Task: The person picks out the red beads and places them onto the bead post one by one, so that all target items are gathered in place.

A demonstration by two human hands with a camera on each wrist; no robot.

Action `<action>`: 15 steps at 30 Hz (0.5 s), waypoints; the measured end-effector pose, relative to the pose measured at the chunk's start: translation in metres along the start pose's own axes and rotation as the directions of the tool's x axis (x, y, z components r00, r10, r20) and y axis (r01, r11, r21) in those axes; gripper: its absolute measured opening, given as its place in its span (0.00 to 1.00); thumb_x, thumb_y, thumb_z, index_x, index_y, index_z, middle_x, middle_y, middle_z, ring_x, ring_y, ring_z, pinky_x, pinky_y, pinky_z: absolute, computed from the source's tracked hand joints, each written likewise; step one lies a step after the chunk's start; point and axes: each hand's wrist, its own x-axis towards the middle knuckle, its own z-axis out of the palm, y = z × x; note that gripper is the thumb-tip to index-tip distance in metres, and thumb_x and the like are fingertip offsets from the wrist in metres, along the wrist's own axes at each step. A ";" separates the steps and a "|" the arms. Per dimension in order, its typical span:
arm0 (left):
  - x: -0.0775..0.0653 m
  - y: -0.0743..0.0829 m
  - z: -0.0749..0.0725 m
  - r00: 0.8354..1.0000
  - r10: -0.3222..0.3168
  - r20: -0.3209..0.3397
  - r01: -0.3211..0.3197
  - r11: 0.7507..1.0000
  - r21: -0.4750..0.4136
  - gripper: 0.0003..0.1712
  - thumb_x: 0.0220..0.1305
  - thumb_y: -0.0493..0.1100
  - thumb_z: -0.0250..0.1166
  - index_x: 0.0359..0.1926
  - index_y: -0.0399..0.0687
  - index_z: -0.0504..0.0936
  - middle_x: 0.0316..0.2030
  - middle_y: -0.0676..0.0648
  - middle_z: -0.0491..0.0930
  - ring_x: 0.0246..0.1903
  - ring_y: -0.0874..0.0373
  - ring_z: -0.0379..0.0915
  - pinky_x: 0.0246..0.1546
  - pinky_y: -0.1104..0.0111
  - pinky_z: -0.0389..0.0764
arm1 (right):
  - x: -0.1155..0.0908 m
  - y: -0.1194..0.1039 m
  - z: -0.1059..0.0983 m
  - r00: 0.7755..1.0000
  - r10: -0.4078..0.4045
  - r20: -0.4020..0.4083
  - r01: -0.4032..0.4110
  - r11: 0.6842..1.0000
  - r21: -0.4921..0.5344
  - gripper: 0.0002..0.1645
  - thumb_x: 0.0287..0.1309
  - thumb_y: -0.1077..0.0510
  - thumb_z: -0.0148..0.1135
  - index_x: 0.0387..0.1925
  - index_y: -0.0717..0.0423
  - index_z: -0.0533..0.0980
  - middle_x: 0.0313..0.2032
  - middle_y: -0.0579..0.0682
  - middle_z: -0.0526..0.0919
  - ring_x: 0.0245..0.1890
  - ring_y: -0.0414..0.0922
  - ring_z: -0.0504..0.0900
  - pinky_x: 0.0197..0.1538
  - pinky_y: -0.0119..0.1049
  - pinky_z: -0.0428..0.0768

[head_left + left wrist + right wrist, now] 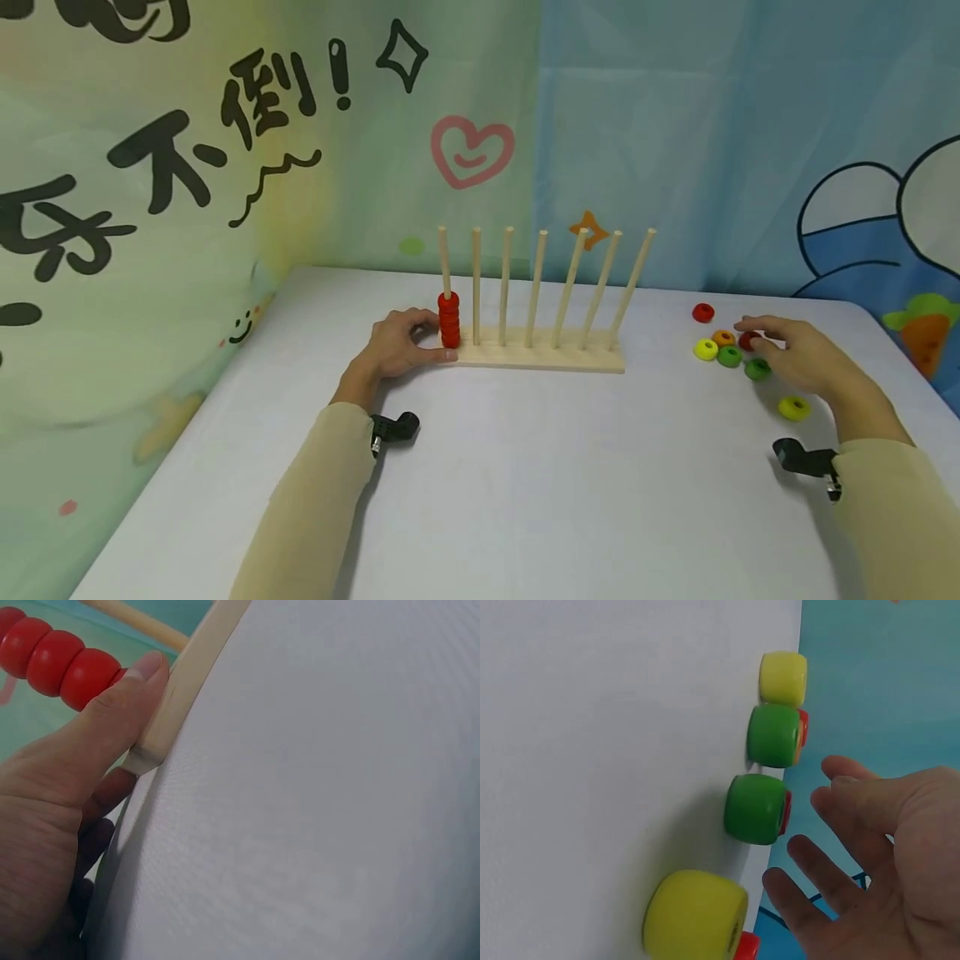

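Observation:
My left hand [401, 343] grips the left end of a wooden peg stand [540, 358], with the thumb on its front edge and the fingers behind. Several red beads [448, 321] are stacked on the leftmost peg; the other pegs carry none. In the left wrist view, the thumb lies on the base beside the lowest red bead [88, 679]. On the right, my right hand [802, 354] hovers over loose beads, fingers loosely spread, nearest a dark red bead [749, 341]. The right wrist view shows a gap between the fingertips and the green bead [756, 810].
Around the right hand lie an orange bead [723, 337], two green beads [730, 357], two yellow beads [793, 407] and a red bead [702, 312] farther back. A white table [570, 492] lies beneath everything. A printed cloth [637, 125] hangs behind it.

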 end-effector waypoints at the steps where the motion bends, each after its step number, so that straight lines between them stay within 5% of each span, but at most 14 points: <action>1: 0.000 0.000 0.001 1.000 0.000 0.009 0.000 1.000 0.001 0.36 0.46 0.69 0.74 0.54 0.61 0.81 0.56 0.51 0.78 0.58 0.50 0.66 0.63 0.46 0.59 | 0.000 0.003 0.000 1.000 0.008 0.009 -0.008 1.000 -0.005 0.30 0.77 0.50 0.39 0.72 0.60 0.57 0.69 0.76 0.51 0.64 0.77 0.49 0.56 0.79 0.51; 15: 0.001 0.000 0.002 1.000 0.014 0.006 -0.014 1.000 0.023 0.35 0.48 0.67 0.74 0.55 0.60 0.80 0.56 0.50 0.78 0.59 0.49 0.65 0.64 0.45 0.55 | 0.003 0.011 0.001 0.997 0.069 0.046 -0.069 0.998 0.001 0.28 0.76 0.56 0.37 0.71 0.64 0.58 0.68 0.76 0.52 0.62 0.76 0.52 0.59 0.76 0.53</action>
